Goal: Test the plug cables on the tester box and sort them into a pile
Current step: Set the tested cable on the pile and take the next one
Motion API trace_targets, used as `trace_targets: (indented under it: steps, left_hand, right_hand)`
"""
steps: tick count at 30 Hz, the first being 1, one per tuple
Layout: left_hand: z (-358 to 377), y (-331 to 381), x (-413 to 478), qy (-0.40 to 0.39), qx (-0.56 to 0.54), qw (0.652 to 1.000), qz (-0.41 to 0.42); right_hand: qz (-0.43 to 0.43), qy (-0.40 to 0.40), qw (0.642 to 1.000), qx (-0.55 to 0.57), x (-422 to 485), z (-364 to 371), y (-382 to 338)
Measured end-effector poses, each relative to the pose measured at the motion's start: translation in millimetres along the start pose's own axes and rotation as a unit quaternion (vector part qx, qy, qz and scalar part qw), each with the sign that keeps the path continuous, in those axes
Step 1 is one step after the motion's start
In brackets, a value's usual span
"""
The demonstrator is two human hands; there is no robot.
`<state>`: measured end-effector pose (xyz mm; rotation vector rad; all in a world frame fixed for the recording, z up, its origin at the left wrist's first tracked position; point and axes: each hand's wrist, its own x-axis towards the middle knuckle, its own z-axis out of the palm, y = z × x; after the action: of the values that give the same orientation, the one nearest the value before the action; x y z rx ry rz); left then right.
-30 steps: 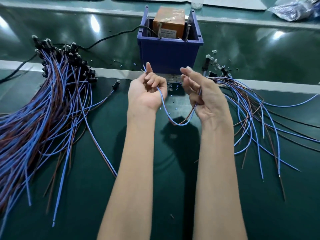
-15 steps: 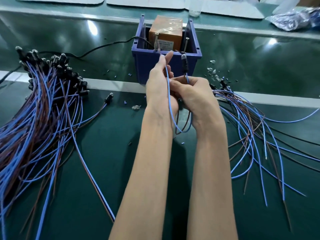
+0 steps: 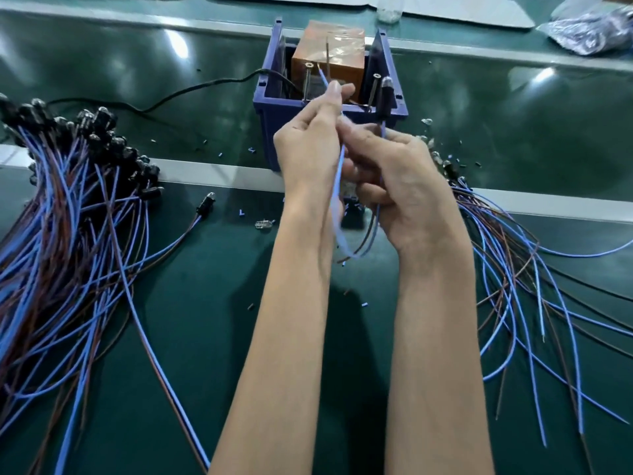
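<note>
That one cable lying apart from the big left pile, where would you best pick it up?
By its black plug, pinched from above. It lies flat on the mat, and the plug is its thickest part, just clear of the pile, so fingers likely fit either side; the thin wires would probably flop.

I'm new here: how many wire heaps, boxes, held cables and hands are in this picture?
Wire heaps: 2, the left heap and the right heap
Blue box: 1
Held cable: 1
Hands: 2, the left hand and the right hand
Total: 6
</note>
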<state>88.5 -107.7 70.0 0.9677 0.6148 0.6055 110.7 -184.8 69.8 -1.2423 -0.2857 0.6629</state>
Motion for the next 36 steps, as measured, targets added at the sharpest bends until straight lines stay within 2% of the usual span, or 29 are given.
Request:
trace_targets:
  steps: [6,10,16,24,36]
  left_hand:
    - [-8.9,-0.1,8.0,0.084,0.052,0.992,0.081]
    - [-13.5,0.2,13.1,0.093,0.084,0.986,0.113]
    - [-17.6,-4.4,15.0,0.113,0.108,0.982,0.104]
    - [-26.0,-2.1,20.5,0.154,0.124,0.975,0.098]
    - [-27.5,-2.0,20.9,0.115,0.127,0.980,0.098]
  right_hand:
    - [-0.046,0.123,0.991,0.003,4.4,-1.9,-2.0]
    - [-0.106,0.171,0.979,0.016,10.2,-10.3,0.6]
    - [-0.097,0.229,0.967,0.062,21.1,-22.0,5.3]
    - [-0.070,0.209,0.974,0.047,19.6,-38.4,9.5]
    - [-0.075,0.190,0.979,-0.028,16.4,-38.2,5.4]
